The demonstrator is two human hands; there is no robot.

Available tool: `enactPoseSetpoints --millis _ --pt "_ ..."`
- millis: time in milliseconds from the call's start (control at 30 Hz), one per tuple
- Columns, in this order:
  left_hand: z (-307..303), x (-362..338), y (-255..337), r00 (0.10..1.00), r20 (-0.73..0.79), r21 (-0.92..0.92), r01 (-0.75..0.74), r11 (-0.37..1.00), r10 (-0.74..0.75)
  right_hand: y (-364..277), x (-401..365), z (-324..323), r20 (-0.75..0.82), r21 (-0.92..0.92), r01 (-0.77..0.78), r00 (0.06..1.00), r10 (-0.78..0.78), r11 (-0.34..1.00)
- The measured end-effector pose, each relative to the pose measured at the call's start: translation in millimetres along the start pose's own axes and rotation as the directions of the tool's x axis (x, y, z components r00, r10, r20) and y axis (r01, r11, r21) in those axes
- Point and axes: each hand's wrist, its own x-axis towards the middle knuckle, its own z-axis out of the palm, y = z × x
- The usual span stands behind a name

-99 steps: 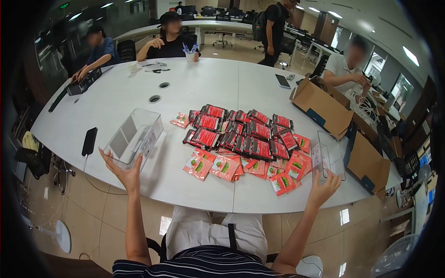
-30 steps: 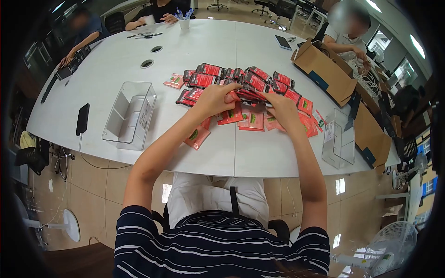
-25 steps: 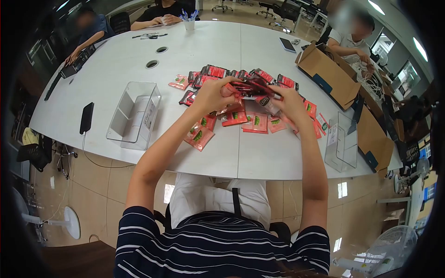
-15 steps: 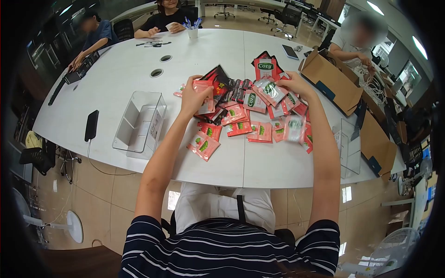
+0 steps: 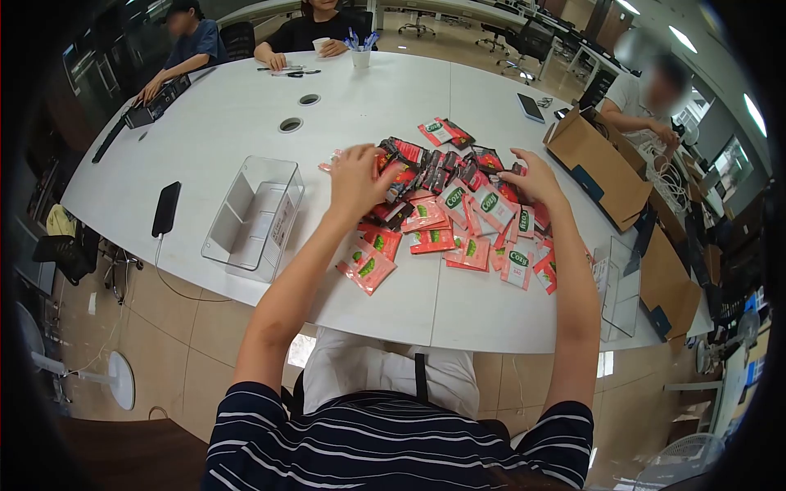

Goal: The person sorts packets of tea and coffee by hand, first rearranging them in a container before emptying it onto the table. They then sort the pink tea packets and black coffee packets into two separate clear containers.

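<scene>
Many small packets lie heaped on the white table. Dark packets (image 5: pixel 440 168) form the middle of the heap, and pink Cozy packets (image 5: pixel 494 206) spread in front and to the right. My left hand (image 5: pixel 359 180) is at the heap's left side, its fingers over and against a dark red packet (image 5: pixel 401 178); whether it grips anything is hidden. At the right side, my right hand (image 5: pixel 530 177) has its thumb and fingers apart beside the packets, with nothing held between them. Pink packets with green print (image 5: pixel 366 265) lie nearest me at the left.
A clear divided bin (image 5: pixel 254 214) stands left, with a phone (image 5: pixel 166 209) beside it. Another clear bin (image 5: pixel 618 286) and open cardboard boxes (image 5: pixel 596 155) are at right. A pen cup (image 5: pixel 360 57) stands at the back. Three people sit around the table.
My right hand has let go of a Cozy packet, and its fingers have spread. The red Cozy packet at the back of the heap has shifted. The view has tilted slightly.
</scene>
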Motion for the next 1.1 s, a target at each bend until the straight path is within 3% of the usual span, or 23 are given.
enactPoseSetpoints --millis 33,133,200,300,467,600,667,833,1000,1100 --pt "-2 -9 19 0.999 0.043 0.054 0.021 0.998 -0.024 -14 -5 -4 -0.038 -0.082 0.03 0.999 -0.033 0.996" --pt "-7 -24 46 0.976 0.215 0.167 -0.002 0.986 -0.034 -66 -28 -7 0.124 0.096 -0.022 0.992 0.01 0.995" --pt "-5 -29 49 0.951 0.308 0.181 -0.043 0.983 -0.015 -87 -52 18 0.116 -0.043 0.107 0.988 -0.101 0.993" --pt "-2 -31 47 0.921 0.388 0.16 -0.096 0.982 0.027 -126 -59 26 0.242 -0.179 0.067 0.97 -0.022 0.981" --pt "-6 -35 60 0.886 0.457 0.152 -0.157 0.976 0.071 -116 -17 44 0.365 -0.304 0.076 0.93 0.043 0.95" --pt "3 -36 65 0.896 0.439 0.13 -0.141 0.982 0.071 -105 -6 70 0.272 -0.377 0.141 0.962 -0.035 0.916" --pt "10 -39 68 0.918 0.39 0.144 -0.141 0.98 0.075 -97 -7 81 0.143 -0.399 0.2 0.978 -0.155 0.895" --pt "25 -40 76 0.959 0.275 0.182 -0.124 0.975 0.071 -95 -20 83 0.001 -0.42 0.27 0.955 -0.297 0.866" --pt "41 -38 70 0.969 0.148 0.294 -0.234 0.927 0.197 -104 -20 57 0.08 -0.186 0.239 0.97 -0.228 0.953" --pt "38 -31 63 0.965 0.086 0.211 -0.262 0.942 0.249 -109 -17 41 0.087 -0.053 0.203 0.976 -0.198 0.978"
